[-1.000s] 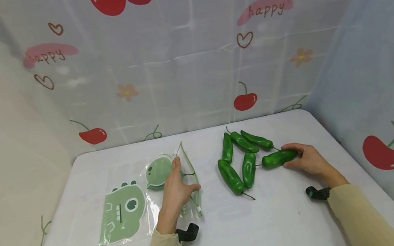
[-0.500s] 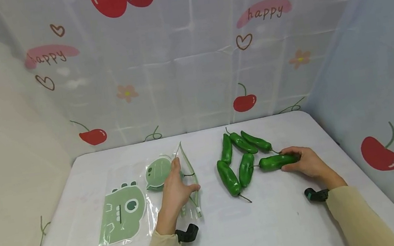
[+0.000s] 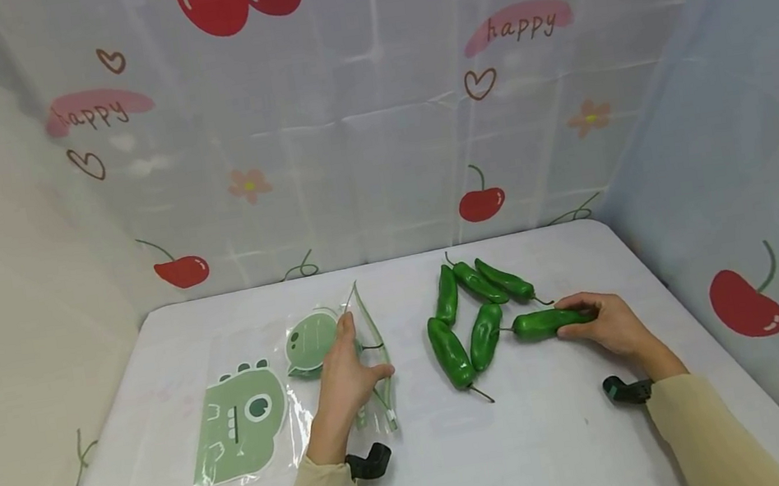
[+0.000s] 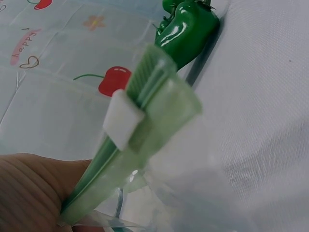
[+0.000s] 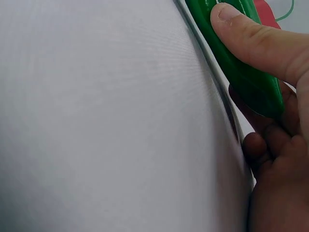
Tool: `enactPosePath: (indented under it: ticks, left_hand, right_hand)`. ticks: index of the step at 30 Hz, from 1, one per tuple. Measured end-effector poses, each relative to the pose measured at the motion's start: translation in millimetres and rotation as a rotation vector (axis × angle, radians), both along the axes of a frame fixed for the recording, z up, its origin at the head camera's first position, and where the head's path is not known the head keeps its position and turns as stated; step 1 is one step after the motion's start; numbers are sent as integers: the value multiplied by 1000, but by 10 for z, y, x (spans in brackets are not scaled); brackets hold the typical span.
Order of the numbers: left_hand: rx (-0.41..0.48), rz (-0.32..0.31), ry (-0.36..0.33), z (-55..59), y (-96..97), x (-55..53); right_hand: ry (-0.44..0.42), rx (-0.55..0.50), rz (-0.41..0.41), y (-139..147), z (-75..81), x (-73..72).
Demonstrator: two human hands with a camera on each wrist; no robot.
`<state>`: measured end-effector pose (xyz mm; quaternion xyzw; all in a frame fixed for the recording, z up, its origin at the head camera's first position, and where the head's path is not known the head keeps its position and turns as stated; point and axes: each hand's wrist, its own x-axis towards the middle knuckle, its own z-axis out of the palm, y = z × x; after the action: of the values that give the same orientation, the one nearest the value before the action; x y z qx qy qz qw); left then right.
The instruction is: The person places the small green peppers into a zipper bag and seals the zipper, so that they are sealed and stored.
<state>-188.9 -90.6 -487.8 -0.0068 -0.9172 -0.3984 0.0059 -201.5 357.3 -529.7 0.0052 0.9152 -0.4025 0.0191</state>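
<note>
My left hand [image 3: 344, 384] grips the zip edge of a clear slider bag with green dinosaur prints [image 3: 240, 430]. Close up in the left wrist view, the bag's green zip strip [image 4: 96, 179] rises from the thumb, with a white slider [image 4: 123, 118] on it. Most of the fingers are hidden there. On the right, my right hand [image 3: 613, 323] pinches the blunt end of a green chili pepper [image 3: 539, 325] between thumb and fingers. The right wrist view shows the thumb lying along this pepper [image 5: 246, 84], low over the white surface.
Several other green peppers lie in a loose cluster left of the held one, among them a long pepper [image 3: 451, 352] at the front and one pepper [image 3: 505, 278] at the back. A white table [image 3: 495, 461] bears everything. Patterned curtains [image 3: 362, 155] stand behind and beside it.
My right hand and its pepper have shifted slightly left, and the front peppers have slid a little left with it. In the last half second little has moved. The left hand stays in place.
</note>
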Motion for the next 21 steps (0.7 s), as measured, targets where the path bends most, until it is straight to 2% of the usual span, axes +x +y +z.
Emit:
enactPosePath:
  ticks: [7, 16, 21]
  left_hand:
    - [4, 0, 6, -3, -7, 6]
    - [15, 6, -5, -11, -7, -11]
    - [4, 5, 0, -8, -12, -27]
  right_hand:
    - [39, -11, -27, 27, -10, 46]
    - [17, -170, -23, -56, 28, 74]
    - [33, -197, -2, -194, 119, 71]
